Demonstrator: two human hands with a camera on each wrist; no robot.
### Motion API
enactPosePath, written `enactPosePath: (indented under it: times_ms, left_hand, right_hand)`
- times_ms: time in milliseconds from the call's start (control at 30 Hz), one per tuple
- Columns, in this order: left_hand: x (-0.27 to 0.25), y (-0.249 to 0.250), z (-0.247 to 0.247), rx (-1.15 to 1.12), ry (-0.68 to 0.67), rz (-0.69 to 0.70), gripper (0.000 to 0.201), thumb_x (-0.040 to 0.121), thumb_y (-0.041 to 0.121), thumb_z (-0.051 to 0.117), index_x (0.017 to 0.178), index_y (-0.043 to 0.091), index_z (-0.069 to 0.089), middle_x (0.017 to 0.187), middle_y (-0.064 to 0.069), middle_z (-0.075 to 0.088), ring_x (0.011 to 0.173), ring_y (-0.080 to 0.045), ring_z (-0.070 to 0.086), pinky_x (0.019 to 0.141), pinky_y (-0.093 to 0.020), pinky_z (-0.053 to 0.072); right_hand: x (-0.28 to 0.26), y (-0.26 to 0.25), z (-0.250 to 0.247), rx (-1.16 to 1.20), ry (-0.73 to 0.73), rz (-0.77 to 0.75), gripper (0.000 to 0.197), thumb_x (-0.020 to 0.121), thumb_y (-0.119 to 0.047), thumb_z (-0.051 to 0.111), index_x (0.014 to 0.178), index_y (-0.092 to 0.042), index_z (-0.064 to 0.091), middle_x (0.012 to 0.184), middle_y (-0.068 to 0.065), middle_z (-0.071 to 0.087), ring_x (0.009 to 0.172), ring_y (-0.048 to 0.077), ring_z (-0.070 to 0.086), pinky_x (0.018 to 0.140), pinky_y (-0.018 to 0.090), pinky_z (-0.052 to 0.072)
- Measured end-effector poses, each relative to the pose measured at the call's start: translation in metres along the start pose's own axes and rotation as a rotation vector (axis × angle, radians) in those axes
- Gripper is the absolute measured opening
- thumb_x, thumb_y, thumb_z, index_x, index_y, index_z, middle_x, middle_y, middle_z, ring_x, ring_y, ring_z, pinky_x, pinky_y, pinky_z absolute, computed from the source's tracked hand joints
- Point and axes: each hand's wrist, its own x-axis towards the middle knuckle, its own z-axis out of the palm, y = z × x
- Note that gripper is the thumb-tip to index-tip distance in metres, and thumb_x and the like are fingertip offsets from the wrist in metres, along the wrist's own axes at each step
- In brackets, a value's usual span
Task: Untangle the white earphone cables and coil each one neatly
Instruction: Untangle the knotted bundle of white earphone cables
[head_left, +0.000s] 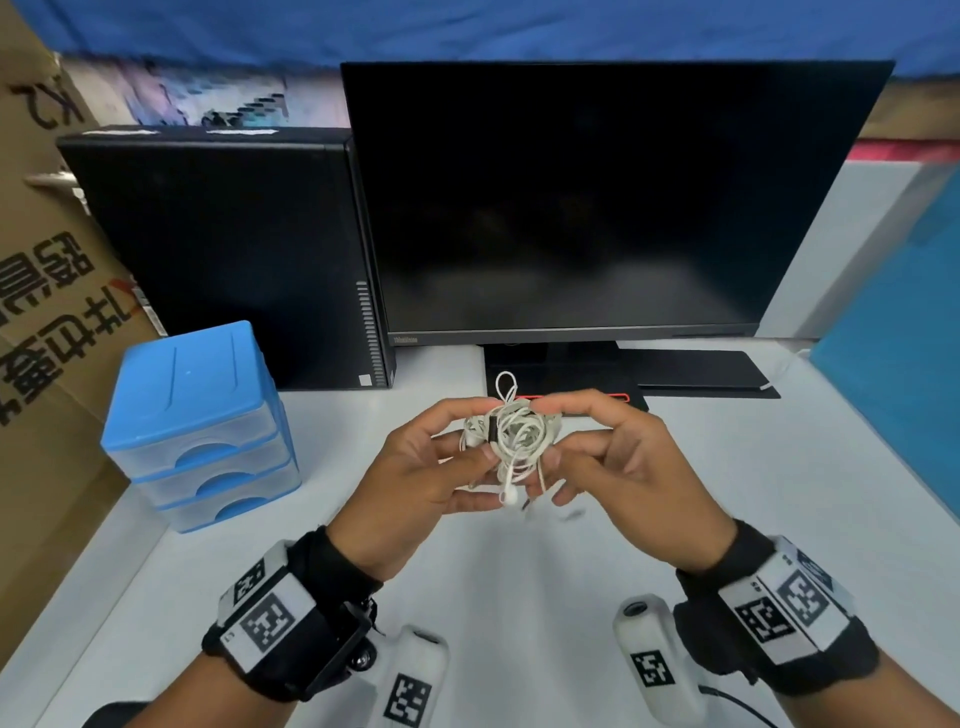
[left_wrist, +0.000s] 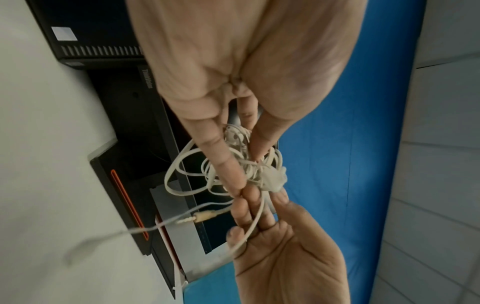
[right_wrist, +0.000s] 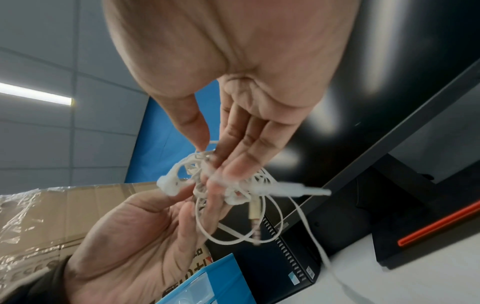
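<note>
Above the white desk (head_left: 727, 467), just in front of the monitor stand, two bare hands held one tangled wad of white earphone cables (head_left: 511, 434) between them. How many cables made up the wad could not be told, but at least two earbuds showed: one dangled from the bottom of the clump on a short strand, another sat at its left side. The left hand (head_left: 415, 467) pinched the left side of the wad with thumb and curled fingers; the right hand (head_left: 618, 452) gripped the right side the same way, its index finger arched over the top. The clump was roughly round, made of thin, smooth, rubbery loops, so it had no clear long axis; one narrow loop stuck up toward the monitor and the dangling earbud pointed down toward the person. From the left wrist view a gold-coloured jack plug (left_wrist: 197, 217) hung out of the tangle on a loose strand. Behind the hands stood one dark, glossy monitor (head_left: 597, 208) with a thin red stripe on its base, and one matte black computer case (head_left: 223, 249) to its left. One small blue plastic organiser (head_left: 197, 426) with three translucent drawers sat at the left of the desk, beside printed cardboard boxes (head_left: 47, 312). Each wrist wore a black strap with square black-and-white markers.
</note>
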Motion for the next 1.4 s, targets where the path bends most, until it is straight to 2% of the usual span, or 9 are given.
enactPosePath:
  times_ms: [133,333,467,800,900,1033,1233,1333,1400]
  left_hand:
    - [0.000,-0.002,-0.001,0.072,-0.013,0.029,0.033,0.090,-0.001,0.061,0.115,0.020,0.066,0.099,-0.010,0.074,0.082,-0.023,0.069,0.069,-0.034,0.059]
    - [0.000,-0.007,0.001,0.138,-0.022,0.074,0.036,0.090,-0.007,0.060,0.118,0.015,0.065,0.101,-0.007,0.074,0.081,-0.020,0.069,0.069,-0.030,0.057]
    - [0.001,-0.008,0.002,0.135,-0.011,0.096,0.035,0.090,-0.006,0.059,0.117,0.015,0.064,0.103,-0.004,0.074,0.082,-0.018,0.070,0.069,-0.030,0.057]
    - [0.000,-0.010,-0.002,0.122,-0.104,0.114,0.031,0.088,0.002,0.064,0.117,0.014,0.064,0.108,-0.010,0.071,0.086,-0.021,0.067,0.072,-0.032,0.057]
    - [0.001,-0.010,-0.003,0.021,-0.123,0.080,0.032,0.084,0.004,0.055,0.111,0.017,0.066,0.101,-0.010,0.071,0.084,-0.021,0.064,0.070,-0.030,0.054]
    - [0.002,-0.012,-0.004,-0.014,-0.143,0.055,0.034,0.082,0.002,0.052,0.103,0.021,0.070,0.099,-0.009,0.069,0.083,-0.020,0.063,0.069,-0.029,0.053]
    - [0.003,-0.012,-0.003,0.064,-0.113,0.010,0.036,0.078,0.002,0.051,0.104,0.017,0.069,0.092,-0.007,0.066,0.070,-0.017,0.056,0.059,-0.027,0.047]
    - [0.004,-0.014,-0.003,0.221,-0.081,-0.049,0.031,0.085,0.000,0.049,0.106,0.014,0.068,0.078,-0.004,0.064,0.062,-0.016,0.049,0.053,-0.027,0.040]
    - [0.004,-0.016,-0.004,0.282,-0.060,-0.096,0.034,0.091,-0.006,0.043,0.104,0.014,0.068,0.068,-0.002,0.060,0.057,-0.016,0.044,0.051,-0.027,0.036]
  right_hand:
    - [0.002,0.003,0.002,0.028,0.076,0.029,0.015,0.097,-0.009,0.053,0.103,-0.003,0.066,0.072,0.019,0.073,0.064,0.028,0.070,0.061,0.035,0.056]
    - [0.003,0.010,0.003,-0.065,0.151,0.061,0.008,0.093,-0.006,0.061,0.093,-0.005,0.069,0.060,0.012,0.071,0.053,0.017,0.065,0.054,0.029,0.053]
    - [0.004,0.009,0.002,0.001,0.204,0.075,0.006,0.094,-0.005,0.060,0.096,-0.004,0.065,0.062,0.019,0.070,0.051,0.019,0.065,0.050,0.025,0.052]
    - [0.005,0.013,-0.003,-0.155,0.149,0.054,0.005,0.082,-0.006,0.075,0.084,-0.010,0.076,0.056,0.002,0.067,0.050,0.007,0.059,0.051,0.015,0.045]
    - [0.003,0.009,-0.003,-0.113,0.144,0.034,0.007,0.086,-0.007,0.071,0.091,-0.007,0.075,0.061,0.012,0.070,0.049,0.010,0.059,0.052,0.021,0.049]
    - [0.003,0.011,-0.001,-0.151,0.155,0.026,0.008,0.084,-0.010,0.074,0.091,-0.010,0.076,0.059,0.010,0.070,0.043,0.011,0.054,0.052,0.025,0.050]
    - [0.004,0.014,-0.007,-0.309,0.169,-0.061,0.011,0.081,-0.007,0.076,0.074,-0.015,0.073,0.066,0.002,0.058,0.058,0.009,0.046,0.054,0.016,0.038]
    - [0.006,0.011,-0.013,-0.283,0.170,-0.086,0.016,0.088,-0.003,0.065,0.078,-0.013,0.063,0.083,-0.002,0.070,0.077,0.011,0.063,0.060,0.028,0.048]
    - [0.007,0.007,-0.015,-0.177,0.114,-0.078,0.014,0.094,0.002,0.056,0.084,-0.008,0.056,0.077,0.007,0.072,0.075,0.017,0.069,0.071,0.033,0.054]
